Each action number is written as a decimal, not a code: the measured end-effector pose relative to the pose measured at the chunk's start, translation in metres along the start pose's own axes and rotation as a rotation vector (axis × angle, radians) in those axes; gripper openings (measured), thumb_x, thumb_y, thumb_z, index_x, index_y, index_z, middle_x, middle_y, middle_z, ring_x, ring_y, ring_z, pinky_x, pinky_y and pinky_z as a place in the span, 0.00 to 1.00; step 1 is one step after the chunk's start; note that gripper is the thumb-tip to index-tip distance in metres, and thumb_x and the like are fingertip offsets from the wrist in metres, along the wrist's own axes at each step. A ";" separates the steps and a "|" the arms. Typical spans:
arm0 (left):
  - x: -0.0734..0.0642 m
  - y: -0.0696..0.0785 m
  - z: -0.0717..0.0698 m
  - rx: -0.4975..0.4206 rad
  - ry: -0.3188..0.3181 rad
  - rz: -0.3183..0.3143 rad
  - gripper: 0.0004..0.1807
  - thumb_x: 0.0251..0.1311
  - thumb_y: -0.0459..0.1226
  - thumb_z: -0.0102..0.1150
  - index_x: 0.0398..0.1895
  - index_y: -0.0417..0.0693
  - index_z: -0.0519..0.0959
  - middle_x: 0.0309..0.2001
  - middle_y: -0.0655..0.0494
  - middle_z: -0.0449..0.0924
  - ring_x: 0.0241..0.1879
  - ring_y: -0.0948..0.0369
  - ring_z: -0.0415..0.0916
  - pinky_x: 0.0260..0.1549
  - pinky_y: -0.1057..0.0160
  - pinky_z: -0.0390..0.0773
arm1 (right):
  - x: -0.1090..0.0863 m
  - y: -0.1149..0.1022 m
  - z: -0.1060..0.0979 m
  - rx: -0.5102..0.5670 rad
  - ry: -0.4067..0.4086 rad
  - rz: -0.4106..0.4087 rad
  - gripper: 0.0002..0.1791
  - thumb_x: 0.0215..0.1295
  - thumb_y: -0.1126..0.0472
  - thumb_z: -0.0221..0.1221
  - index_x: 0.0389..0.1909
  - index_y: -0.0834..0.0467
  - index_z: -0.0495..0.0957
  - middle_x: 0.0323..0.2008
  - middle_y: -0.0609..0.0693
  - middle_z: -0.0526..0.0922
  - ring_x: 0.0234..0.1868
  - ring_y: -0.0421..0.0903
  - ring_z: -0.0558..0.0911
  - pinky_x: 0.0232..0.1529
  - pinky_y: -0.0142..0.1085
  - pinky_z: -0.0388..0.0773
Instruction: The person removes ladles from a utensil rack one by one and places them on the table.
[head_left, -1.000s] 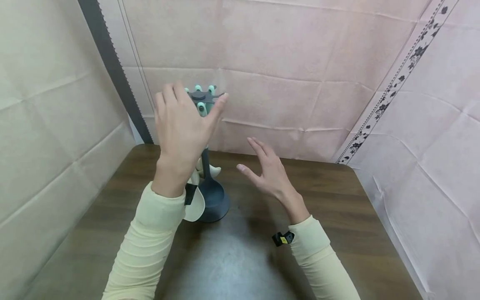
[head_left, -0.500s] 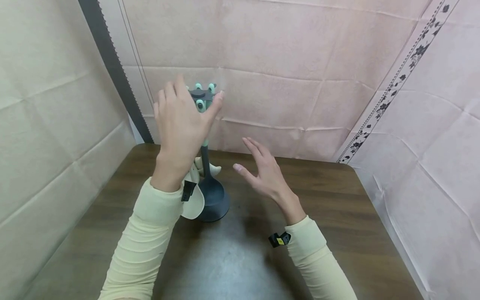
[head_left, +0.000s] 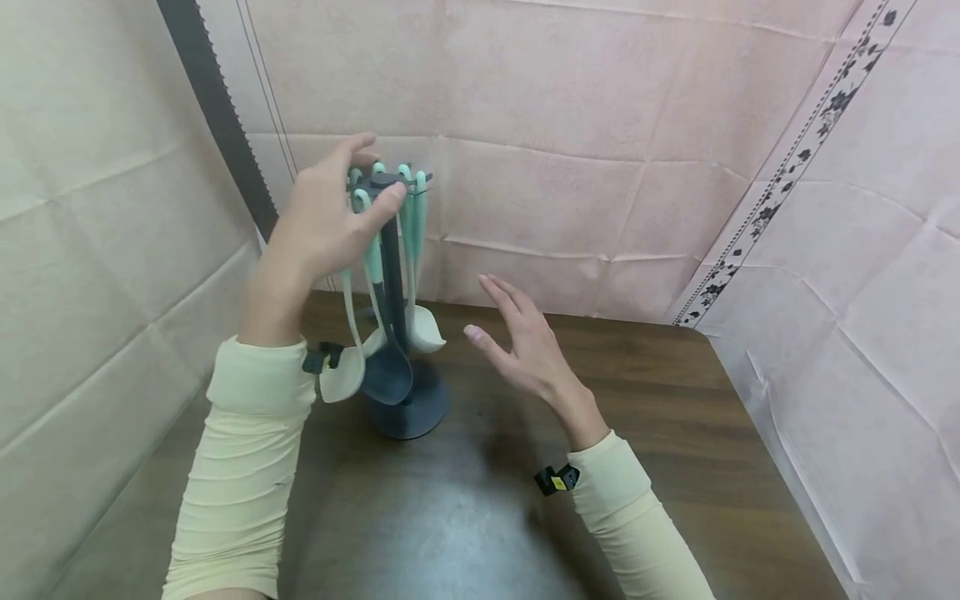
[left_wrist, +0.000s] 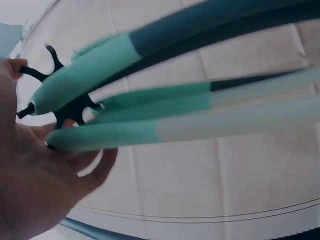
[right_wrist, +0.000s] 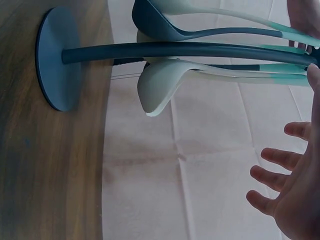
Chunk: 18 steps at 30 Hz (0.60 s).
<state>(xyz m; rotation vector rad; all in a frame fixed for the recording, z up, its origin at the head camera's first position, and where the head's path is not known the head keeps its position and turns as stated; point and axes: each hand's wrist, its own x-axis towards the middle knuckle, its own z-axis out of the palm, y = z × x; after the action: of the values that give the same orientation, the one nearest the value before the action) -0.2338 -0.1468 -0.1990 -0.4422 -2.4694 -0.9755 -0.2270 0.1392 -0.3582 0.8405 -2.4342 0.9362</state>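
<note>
A dark utensil rack point(head_left: 392, 267) stands on the table, its hooked top ringed with mint-green handles. My left hand point(head_left: 322, 217) grips that top, thumb on the near side and fingers curled round the far left. From the hooks hang a dark ladle point(head_left: 387, 375), a pale spoon-like utensil point(head_left: 342, 377) near my left wrist, and a pale ladle with a pointed lip point(head_left: 426, 329). In the left wrist view the mint handles point(left_wrist: 100, 137) are blurred beside the palm. To the right of the rack, my right hand point(head_left: 532, 346) is held in the air, fingers extended, holding nothing.
The rack's round dark base point(right_wrist: 60, 85) rests on a brown wooden table point(head_left: 637, 400). Pale cloth hangings point(head_left: 562, 167) close in the back and both sides. A small black camera point(head_left: 557, 480) is strapped at my right wrist.
My left hand has moved left and turned with the rack's top. The dark ladle and the pale utensil have swung left, uncovering the pole. My right hand has barely shifted.
</note>
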 end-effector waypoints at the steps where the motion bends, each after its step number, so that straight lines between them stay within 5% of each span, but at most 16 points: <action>1: 0.001 -0.005 -0.002 -0.029 -0.005 0.017 0.41 0.70 0.61 0.52 0.84 0.61 0.60 0.76 0.55 0.71 0.68 0.48 0.74 0.64 0.37 0.72 | 0.000 0.000 -0.001 0.002 0.000 -0.001 0.42 0.75 0.27 0.46 0.85 0.38 0.55 0.82 0.47 0.60 0.80 0.49 0.61 0.73 0.63 0.61; 6: 0.004 -0.022 -0.007 -0.151 0.017 0.065 0.34 0.69 0.58 0.53 0.78 0.68 0.70 0.72 0.59 0.76 0.64 0.50 0.76 0.61 0.36 0.69 | 0.001 0.000 -0.004 0.004 0.000 0.003 0.42 0.76 0.27 0.46 0.85 0.39 0.55 0.82 0.43 0.59 0.81 0.48 0.60 0.74 0.62 0.61; 10: 0.000 -0.023 -0.003 -0.162 0.052 0.065 0.35 0.70 0.59 0.51 0.80 0.68 0.66 0.75 0.59 0.72 0.73 0.54 0.68 0.71 0.37 0.62 | 0.001 -0.001 -0.007 0.004 0.002 0.001 0.42 0.75 0.27 0.46 0.85 0.38 0.55 0.82 0.43 0.59 0.81 0.47 0.60 0.74 0.61 0.62; 13: -0.007 -0.017 0.003 -0.150 0.103 0.013 0.40 0.70 0.61 0.50 0.83 0.64 0.60 0.79 0.58 0.66 0.77 0.57 0.61 0.75 0.42 0.58 | 0.002 -0.002 -0.008 0.002 0.007 -0.001 0.42 0.75 0.26 0.46 0.84 0.36 0.54 0.82 0.42 0.59 0.80 0.46 0.61 0.73 0.60 0.63; 18: -0.018 0.002 0.014 -0.162 0.200 -0.120 0.46 0.68 0.65 0.55 0.83 0.57 0.58 0.77 0.53 0.65 0.71 0.53 0.66 0.68 0.43 0.68 | 0.008 -0.009 -0.010 -0.001 0.018 -0.005 0.41 0.74 0.26 0.48 0.84 0.32 0.53 0.81 0.42 0.61 0.79 0.46 0.62 0.73 0.58 0.64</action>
<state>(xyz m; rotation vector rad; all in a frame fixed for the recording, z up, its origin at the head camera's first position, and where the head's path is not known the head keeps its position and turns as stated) -0.2217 -0.1379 -0.2158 -0.2358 -2.2682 -1.2121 -0.2259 0.1374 -0.3429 0.8347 -2.4161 0.9367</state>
